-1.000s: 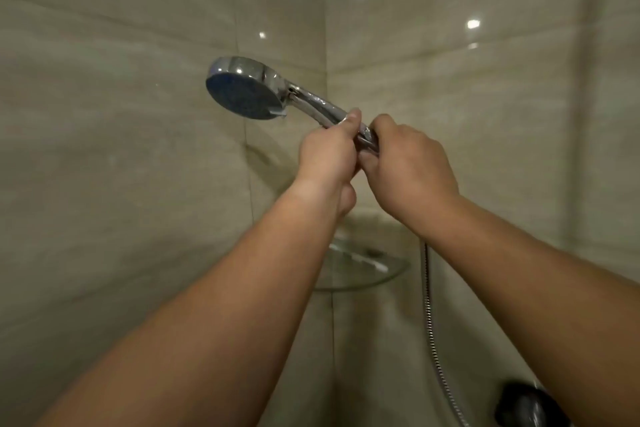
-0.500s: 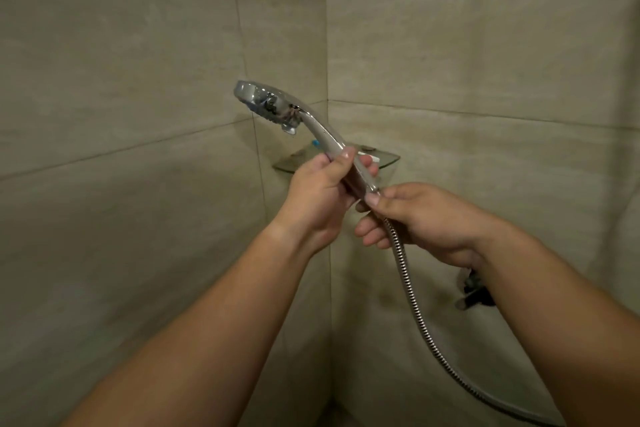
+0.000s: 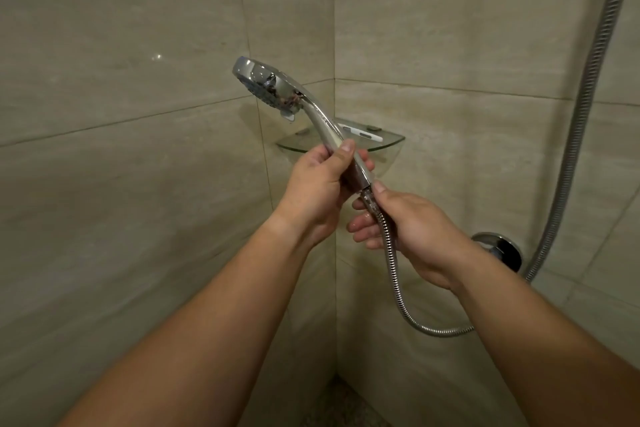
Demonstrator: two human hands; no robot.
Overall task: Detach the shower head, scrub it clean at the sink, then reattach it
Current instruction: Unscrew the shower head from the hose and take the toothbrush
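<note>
Left hand (image 3: 317,184) clamps shower head (image 3: 273,88) handle, head pointing to 11 o'clock. Right hand (image 3: 412,229) pinches hose (image 3: 391,253) nut at 5 o'clock. Best: hold handle still, twist nut only.

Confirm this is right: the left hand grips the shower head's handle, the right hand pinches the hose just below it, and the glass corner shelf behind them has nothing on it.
One detail is wrong. In the head view the glass corner shelf holds a small white object. The rest stands: the left hand grips the shower head by its handle, and the right hand pinches the hose just below it.
</note>
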